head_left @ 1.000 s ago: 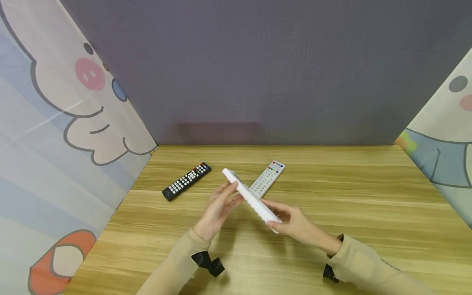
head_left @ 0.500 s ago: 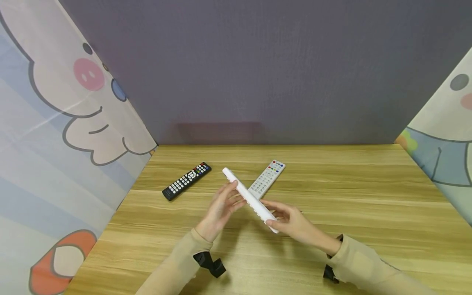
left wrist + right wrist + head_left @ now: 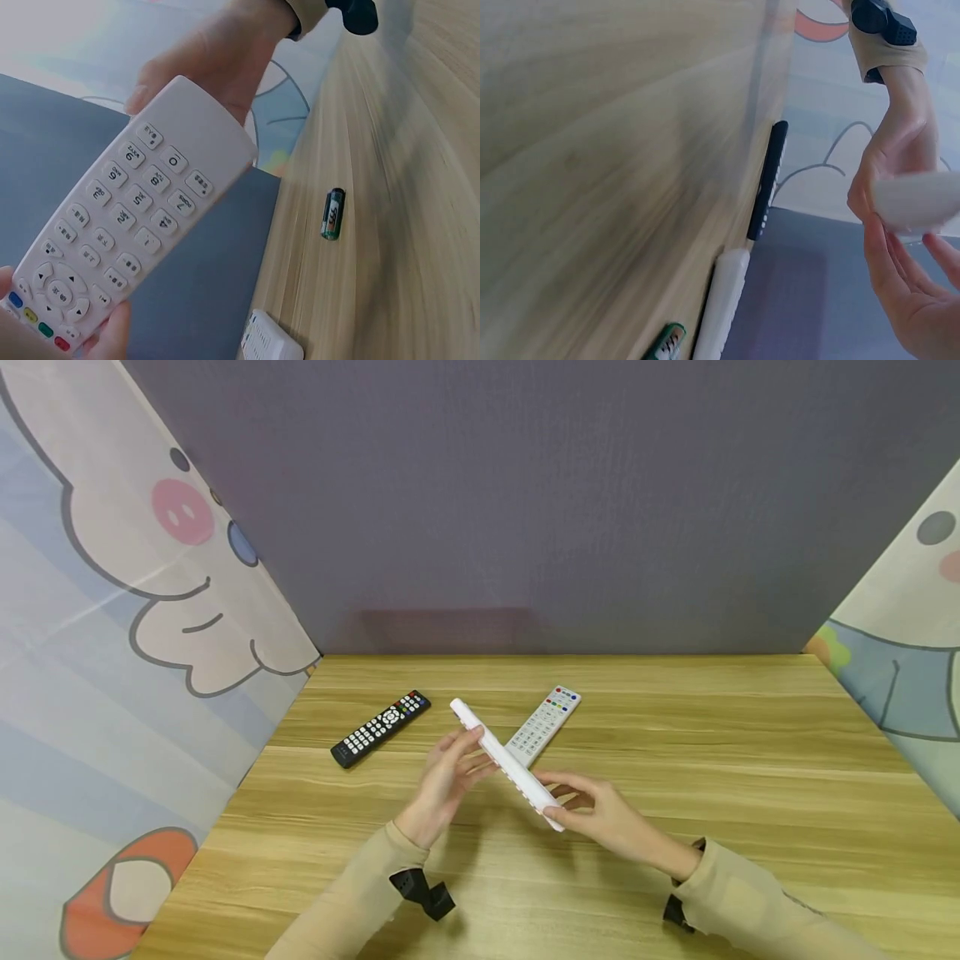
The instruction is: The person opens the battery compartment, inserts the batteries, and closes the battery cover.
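Observation:
A white remote control (image 3: 510, 764) is held on a slant above the table, edge-on in the head view. The left hand (image 3: 441, 787) grips its far-left end, the one with the coloured buttons. At the lower end, the right hand (image 3: 600, 820) pinches it between thumb and fingers. In the left wrist view the remote's button face (image 3: 131, 202) shows large. A green battery (image 3: 333, 214) lies on the table there; the right wrist view shows part of the same battery (image 3: 667, 343). In the head view I cannot see it.
A second white remote (image 3: 545, 722) lies on the wooden table (image 3: 712, 735) behind the held one, partly covered by it. Farther left lies a black remote (image 3: 381, 728). A grey panel (image 3: 555, 510) stands along the back edge, with cartoon-printed cloth (image 3: 97, 710) on the left side.
Over the last second the held white remote has turned slightly, so its edge looks narrower in the head view. Both hands keep hold of it and have barely moved. The lying remotes stay put.

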### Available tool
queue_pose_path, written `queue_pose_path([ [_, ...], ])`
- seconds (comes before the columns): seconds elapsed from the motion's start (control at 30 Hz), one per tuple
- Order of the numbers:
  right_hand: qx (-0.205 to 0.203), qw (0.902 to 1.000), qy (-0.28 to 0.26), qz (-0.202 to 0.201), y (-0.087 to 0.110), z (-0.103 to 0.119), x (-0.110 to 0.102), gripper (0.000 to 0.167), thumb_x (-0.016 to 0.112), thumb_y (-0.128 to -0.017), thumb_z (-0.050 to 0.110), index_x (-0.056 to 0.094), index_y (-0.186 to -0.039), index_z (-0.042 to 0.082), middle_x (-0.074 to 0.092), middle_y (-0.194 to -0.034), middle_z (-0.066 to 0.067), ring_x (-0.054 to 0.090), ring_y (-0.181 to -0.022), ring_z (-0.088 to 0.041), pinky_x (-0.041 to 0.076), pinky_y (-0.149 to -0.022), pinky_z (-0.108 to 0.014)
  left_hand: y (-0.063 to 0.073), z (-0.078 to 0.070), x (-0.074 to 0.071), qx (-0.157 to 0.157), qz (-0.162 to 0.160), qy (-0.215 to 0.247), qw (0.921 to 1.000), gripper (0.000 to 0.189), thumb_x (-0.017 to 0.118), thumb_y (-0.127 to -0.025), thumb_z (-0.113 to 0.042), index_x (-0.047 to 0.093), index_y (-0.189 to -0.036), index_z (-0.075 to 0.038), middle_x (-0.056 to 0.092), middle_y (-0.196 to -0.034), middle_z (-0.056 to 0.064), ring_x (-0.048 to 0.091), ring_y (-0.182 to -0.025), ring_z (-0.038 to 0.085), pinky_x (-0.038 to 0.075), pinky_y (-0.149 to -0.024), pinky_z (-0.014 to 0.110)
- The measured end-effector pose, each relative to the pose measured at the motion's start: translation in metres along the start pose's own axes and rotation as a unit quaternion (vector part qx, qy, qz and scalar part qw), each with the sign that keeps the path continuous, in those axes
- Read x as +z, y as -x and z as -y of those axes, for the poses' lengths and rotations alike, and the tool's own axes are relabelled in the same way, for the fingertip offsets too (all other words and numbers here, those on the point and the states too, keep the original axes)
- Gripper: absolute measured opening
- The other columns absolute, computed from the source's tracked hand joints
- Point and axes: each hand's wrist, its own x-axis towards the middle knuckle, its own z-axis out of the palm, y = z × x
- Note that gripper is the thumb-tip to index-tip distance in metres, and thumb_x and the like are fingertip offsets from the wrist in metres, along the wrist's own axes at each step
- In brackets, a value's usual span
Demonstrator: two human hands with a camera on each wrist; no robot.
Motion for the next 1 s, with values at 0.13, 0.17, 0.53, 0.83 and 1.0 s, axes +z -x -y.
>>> queue_pose_path([
  [0.13, -0.039, 0.9985, 0.039, -0.004, 0.002, -0.001, -0.004, 0.024, 0.06, -0.083, 0.006, 0.06, -0.107, 0.002, 0.06, -0.105, -0.014, 0.058, -0.084, -0.012, 0.054, -0.07, -0.026, -0.003, -0.003, -0.003, 0.007, -0.015, -0.017, 0.9997, 0.023, 0.055, -0.084, -0.011, 0.044, -0.102, -0.002, 0.054, -0.087, 0.005, 0.058, -0.071, 0.015, 0.051, -0.081, 0.037],
  [0.17, -0.043, 0.9979, 0.049, -0.004, 0.003, -0.002, -0.006, 0.021, 0.059, -0.083, 0.005, 0.061, -0.104, 0.003, 0.061, -0.103, -0.012, 0.058, -0.083, -0.01, 0.053, -0.07, -0.025, -0.004, -0.003, -0.004, 0.012, -0.019, -0.021, 0.9995, 0.022, 0.055, -0.084, -0.01, 0.044, -0.101, -0.002, 0.055, -0.085, 0.004, 0.058, -0.07, 0.014, 0.051, -0.08, 0.037],
  [0.53, -0.058, 0.9897, 0.13, -0.015, 0.013, -0.008, -0.031, 0.017, 0.061, -0.081, 0.003, 0.064, -0.097, 0.006, 0.065, -0.094, -0.009, 0.059, -0.08, -0.008, 0.054, -0.067, -0.026, -0.018, -0.019, -0.022, 0.069, -0.059, -0.118, 0.9889, 0.053, 0.065, -0.078, -0.017, 0.043, -0.121, 0.003, 0.046, -0.102, 0.013, 0.053, -0.076, 0.016, 0.052, -0.077, 0.031],
  [0.83, -0.038, 0.9757, 0.212, -0.041, 0.021, -0.017, -0.054, 0.014, 0.062, -0.081, 0.003, 0.065, -0.094, 0.006, 0.065, -0.086, -0.002, 0.054, -0.072, 0.0, 0.052, -0.061, -0.026, -0.032, -0.033, -0.035, 0.116, -0.06, -0.299, 0.9454, 0.052, 0.073, -0.07, -0.02, 0.054, -0.116, -0.003, 0.054, -0.099, 0.013, 0.052, -0.087, 0.02, 0.052, -0.075, 0.031],
  [1.0, -0.003, 0.9688, 0.243, -0.05, 0.025, -0.021, -0.064, 0.013, 0.061, -0.082, 0.007, 0.066, -0.095, 0.007, 0.065, -0.087, 0.0, 0.053, -0.074, 0.001, 0.052, -0.06, -0.028, -0.04, -0.042, -0.041, 0.141, -0.035, -0.42, 0.8959, 0.051, 0.073, -0.07, -0.018, 0.055, -0.117, -0.006, 0.056, -0.099, 0.012, 0.052, -0.087, 0.023, 0.048, -0.068, 0.026],
])
